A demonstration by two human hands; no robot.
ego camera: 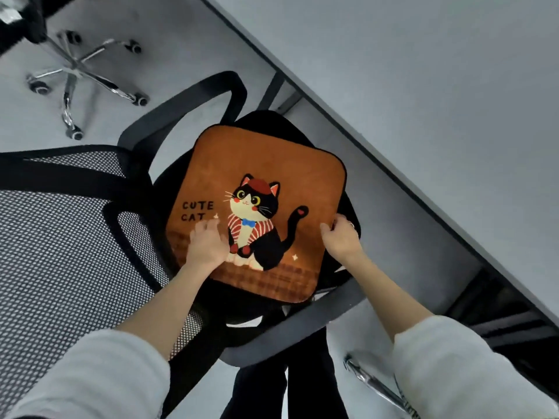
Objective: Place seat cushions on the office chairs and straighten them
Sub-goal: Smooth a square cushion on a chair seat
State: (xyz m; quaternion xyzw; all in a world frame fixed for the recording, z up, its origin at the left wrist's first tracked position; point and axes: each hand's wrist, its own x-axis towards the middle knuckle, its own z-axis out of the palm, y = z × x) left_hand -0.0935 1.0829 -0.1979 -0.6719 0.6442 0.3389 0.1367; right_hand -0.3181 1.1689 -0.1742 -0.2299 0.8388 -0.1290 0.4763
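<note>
An orange seat cushion [266, 164] printed with a black-and-white cat and the words CUTE CAT lies on the black seat of an office chair [263, 119]. The chair's mesh backrest [60, 237] fills the left side of the view. My left hand [205, 243] presses flat on the cushion's near left part, fingers spread. My right hand [341, 237] grips the cushion's right edge, thumb on top and fingers curled under it. The cushion sits slightly turned against the seat.
A grey desk [423, 86] runs diagonally along the right, its edge close to the chair. The chair's armrests [193, 98] arc around the seat. A second chair's chrome wheeled base [78, 71] stands on the grey floor at the upper left.
</note>
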